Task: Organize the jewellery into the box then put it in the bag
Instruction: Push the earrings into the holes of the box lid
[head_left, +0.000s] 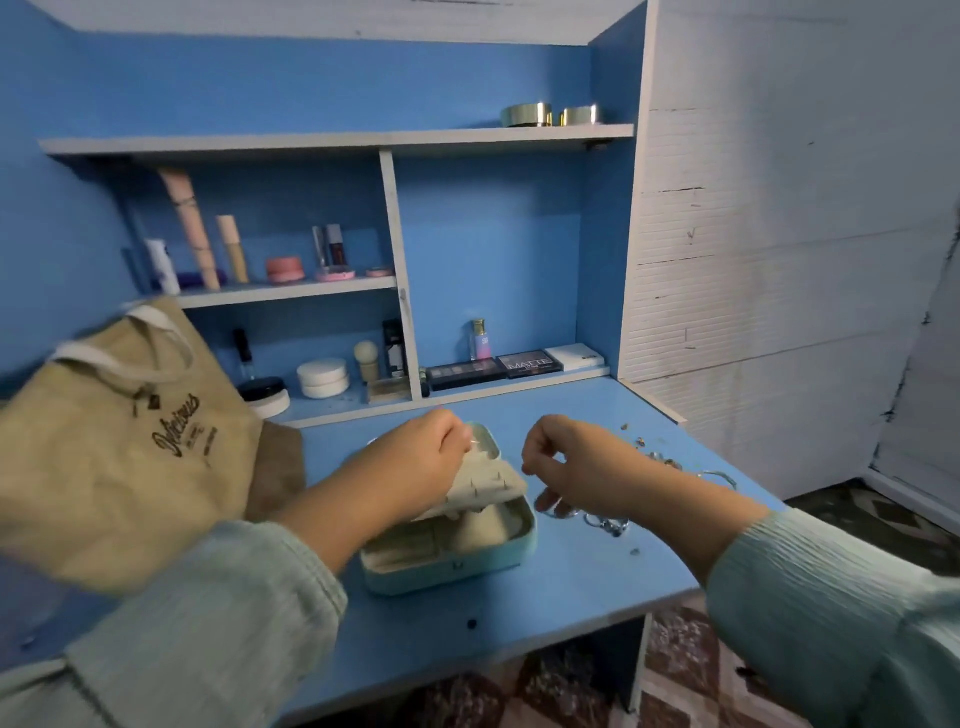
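While left hand (415, 462) pinches box (452, 540) insert, right hand (566, 467) pinches something unclear; loading step; next: jewellery (670, 467) into compartments.

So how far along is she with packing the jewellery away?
Early on. Done: the jewellery box lies open on the desk. In hand: the left hand lifts its inner flap, and the right hand pinches something too small to tell. Left: loose jewellery on the desk, then the box into the bag.

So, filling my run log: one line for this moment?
left hand holds box insert | right hand pinching, item unclear | jewellery box open | bag left
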